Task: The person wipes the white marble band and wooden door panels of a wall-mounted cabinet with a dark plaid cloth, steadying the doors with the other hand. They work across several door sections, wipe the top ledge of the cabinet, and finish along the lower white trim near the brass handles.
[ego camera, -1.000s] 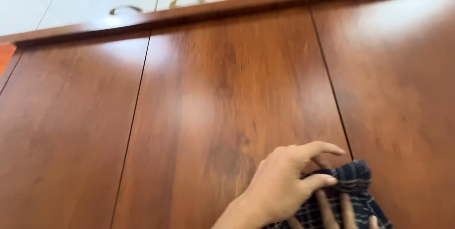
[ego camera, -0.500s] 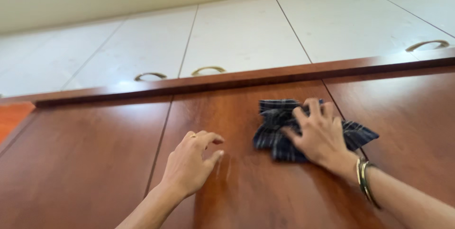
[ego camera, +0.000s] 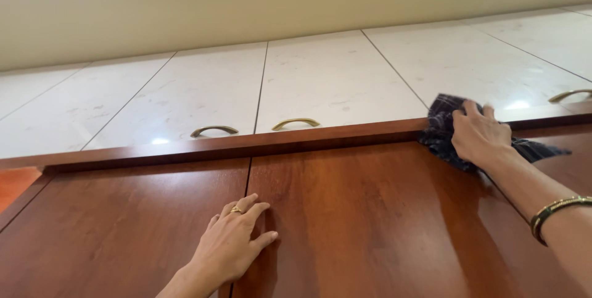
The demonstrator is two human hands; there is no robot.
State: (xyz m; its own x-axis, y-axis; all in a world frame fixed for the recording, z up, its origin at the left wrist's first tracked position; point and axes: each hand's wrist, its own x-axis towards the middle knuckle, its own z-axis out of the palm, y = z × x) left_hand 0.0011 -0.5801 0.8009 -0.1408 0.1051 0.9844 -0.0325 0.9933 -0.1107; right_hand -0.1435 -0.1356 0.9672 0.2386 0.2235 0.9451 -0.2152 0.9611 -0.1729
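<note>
Under my right hand (ego camera: pixel 480 137) a dark plaid cloth (ego camera: pixel 445 132) lies crumpled against the glossy reddish wooden door (ego camera: pixel 370 224), its long axis running sideways along the door's top ledge, one tail trailing past my wrist. My fingers press it flat, slightly spread. My left hand (ego camera: pixel 231 245) rests flat, fingers together, on the seam between doors, beneath curved brass handles (ego camera: pixel 296 123).

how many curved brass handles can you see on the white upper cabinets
3. Two sit side by side near the middle, the left handle and the middle handle; a third handle is at the far right edge. More may lie out of view.
</note>
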